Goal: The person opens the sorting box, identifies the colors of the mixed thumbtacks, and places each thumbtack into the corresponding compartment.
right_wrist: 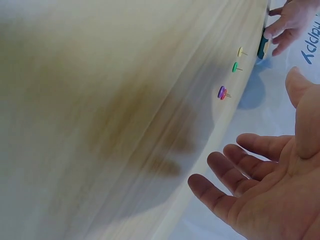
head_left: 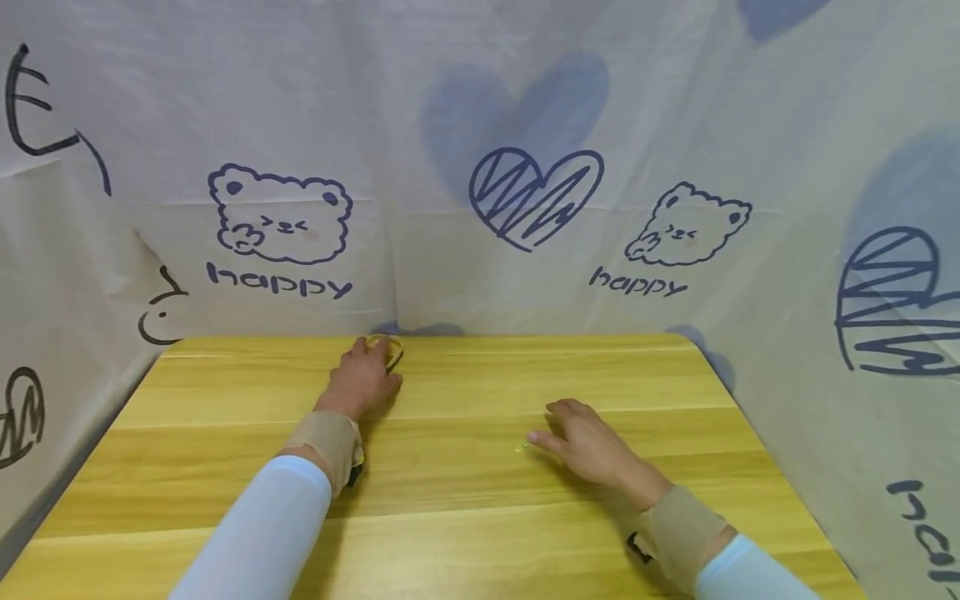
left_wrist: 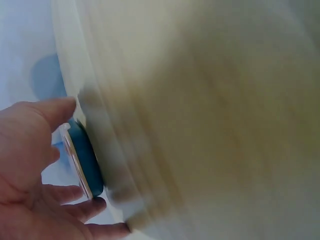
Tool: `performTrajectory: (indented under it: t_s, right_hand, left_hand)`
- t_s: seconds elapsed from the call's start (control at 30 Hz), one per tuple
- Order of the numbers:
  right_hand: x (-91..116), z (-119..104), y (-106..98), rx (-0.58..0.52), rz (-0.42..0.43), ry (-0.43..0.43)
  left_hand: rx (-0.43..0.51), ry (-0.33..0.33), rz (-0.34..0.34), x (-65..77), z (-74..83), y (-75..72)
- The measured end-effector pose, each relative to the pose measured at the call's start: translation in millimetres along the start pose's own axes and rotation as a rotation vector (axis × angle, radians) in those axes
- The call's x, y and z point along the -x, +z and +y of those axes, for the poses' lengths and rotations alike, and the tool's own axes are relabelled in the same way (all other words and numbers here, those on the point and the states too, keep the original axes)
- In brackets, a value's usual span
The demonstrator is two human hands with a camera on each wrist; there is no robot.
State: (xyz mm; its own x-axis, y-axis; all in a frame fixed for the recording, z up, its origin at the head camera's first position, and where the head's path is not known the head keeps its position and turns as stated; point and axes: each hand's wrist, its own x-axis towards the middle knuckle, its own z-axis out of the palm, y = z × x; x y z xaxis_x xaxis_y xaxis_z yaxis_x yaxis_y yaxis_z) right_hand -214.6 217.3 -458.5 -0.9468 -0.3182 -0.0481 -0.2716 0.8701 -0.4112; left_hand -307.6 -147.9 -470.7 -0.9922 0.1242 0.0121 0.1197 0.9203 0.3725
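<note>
A small teal case [left_wrist: 89, 160] with a pale rim lies at the far edge of the table [head_left: 450, 533], left of that edge's midpoint. The left hand [head_left: 360, 379] is spread about it, fingers at its left end and thumb by its right; a fingertip seems to touch it, but whether the digits truly grasp it I cannot tell. The arm is stretched well forward, probably because the case sits so close to the far edge.

Nearer the middle of the surface, well apart from the case, are a yellow tack [right_wrist: 240, 51], a green tack [right_wrist: 235, 67], and a purple tack [right_wrist: 220, 92] overlapping a red tack [right_wrist: 224, 94] in the right wrist view. They appear to rest on their flat heads, points up, likely because the discs make the steadier base.

The right hand [head_left: 588, 446] hangs just beside them, released, with loosely bent fingers and nothing in its grasp; keeping off the upturned points would explain that raised pose.

Beyond the far edge hangs a pale cloth [head_left: 420, 258] printed with hearts, bears and "happy".
</note>
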Motion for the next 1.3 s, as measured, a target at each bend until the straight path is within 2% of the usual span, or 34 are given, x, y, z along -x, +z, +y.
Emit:
performTrajectory:
  t_s: [0.13, 0.23, 0.47, 0.73, 0.93, 1.2, 1.3]
  right_hand:
    - [-1, -3, 3, 0.008, 0.005, -0.011]
    - [-1, -4, 3, 0.013, 0.015, -0.022]
    - [-1, -5, 1, 0.024, 0.040, -0.031]
    - [0, -10, 1, 0.009, 0.047, -0.048]
    - [2, -13, 2, 0.005, 0.043, -0.043]
    - [3, -15, 5, -0.001, 0.045, -0.043]
    - [2, -17, 6, -0.002, 0.054, -0.051]
  left_hand:
    - [-0.036, -0.033, -0.029, -0.3, 2.4, -0.9]
    - [-0.041, -0.024, -0.019, 0.6, 1.8, 0.2]
    - [-0.067, 0.146, 0.041, 2.6, 1.2, 2.3]
    - [-0.088, 0.235, 0.075, 8.8, 2.3, 2.8]
    - [-0.059, 0.262, 0.067, 18.6, 3.8, 4.2]
    - [0.002, 0.321, 0.049, 40.7, 8.9, 3.1]
    - [0.027, 0.318, 0.032, 47.1, 10.8, 2.2]
